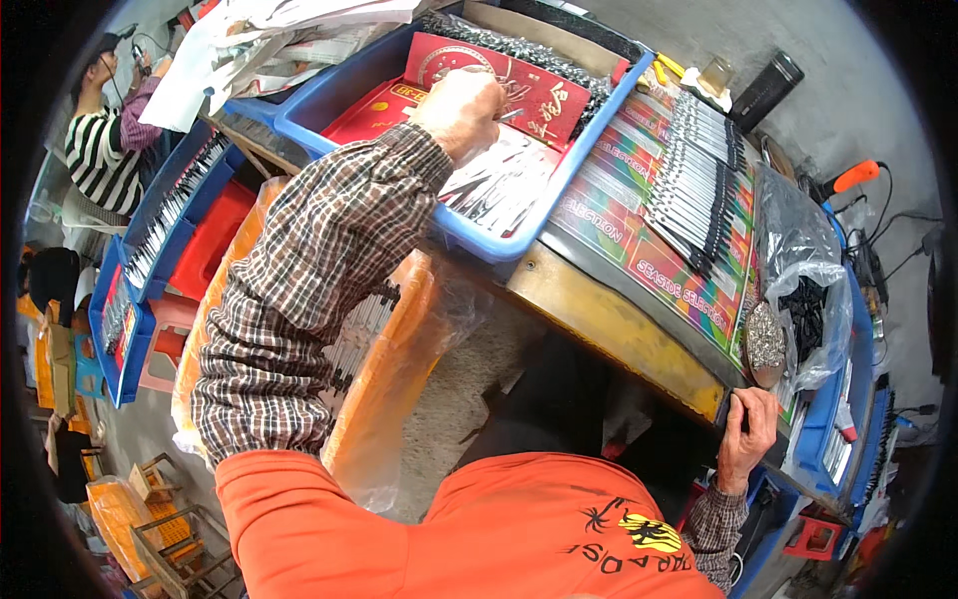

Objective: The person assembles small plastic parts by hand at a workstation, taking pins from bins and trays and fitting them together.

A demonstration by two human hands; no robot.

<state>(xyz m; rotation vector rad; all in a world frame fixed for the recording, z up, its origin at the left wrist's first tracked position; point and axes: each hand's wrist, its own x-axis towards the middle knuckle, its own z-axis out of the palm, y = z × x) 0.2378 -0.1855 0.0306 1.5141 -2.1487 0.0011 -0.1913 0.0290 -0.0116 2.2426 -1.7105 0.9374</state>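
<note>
My left hand [461, 112] reaches over a blue plastic tray [489, 243], its fingers closed together. A thin silvery tip shows beside the fingers, but what they hold is mostly hidden. Under the hand lies a heap of slim white pen parts [502, 185], with red printed cards [529, 85] around and behind it. At the table's right front corner, my right hand [748, 431] has its fingers bent over the table edge [639, 354]. Just above it lies an oval, glittery silver object [765, 344].
Rows of black-and-white pens [699, 180] lie on colourful printed sheets [609, 190]. A clear plastic bag [798, 240] holds black parts. An orange-lined crate [384, 369] with pens stands below my left arm. Another person [105, 150] sits at far left near blue trays [175, 215].
</note>
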